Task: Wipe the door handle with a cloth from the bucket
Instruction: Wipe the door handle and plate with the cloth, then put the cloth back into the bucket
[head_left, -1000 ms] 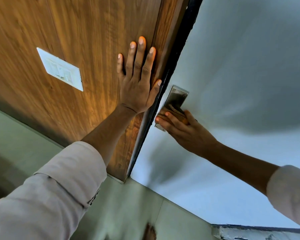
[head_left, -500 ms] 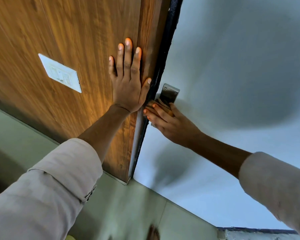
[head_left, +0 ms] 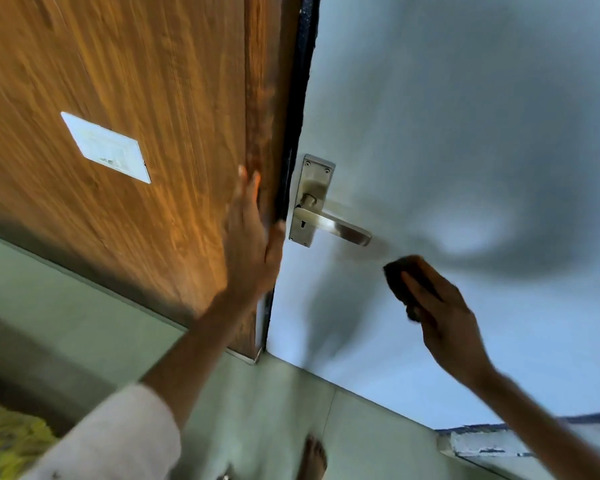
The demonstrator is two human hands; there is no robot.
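Observation:
A steel lever door handle on its backplate sits near the left edge of a pale blue-grey door. My right hand is below and to the right of the lever's tip, apart from it, holding a dark folded cloth close to the door face. My left hand rests flat with fingers apart on the wooden panel beside the door's black edge, holding nothing. No bucket is in view.
A white switch plate is set in the wooden panel at left. Pale floor tiles lie below, with a bare foot on them. Something yellow patterned shows at the bottom left; a step edge at bottom right.
My right hand has come off the handle and moved down and right with the cloth, uncovering the lever. My left hand has slid lower on the wooden panel. The view has shifted.

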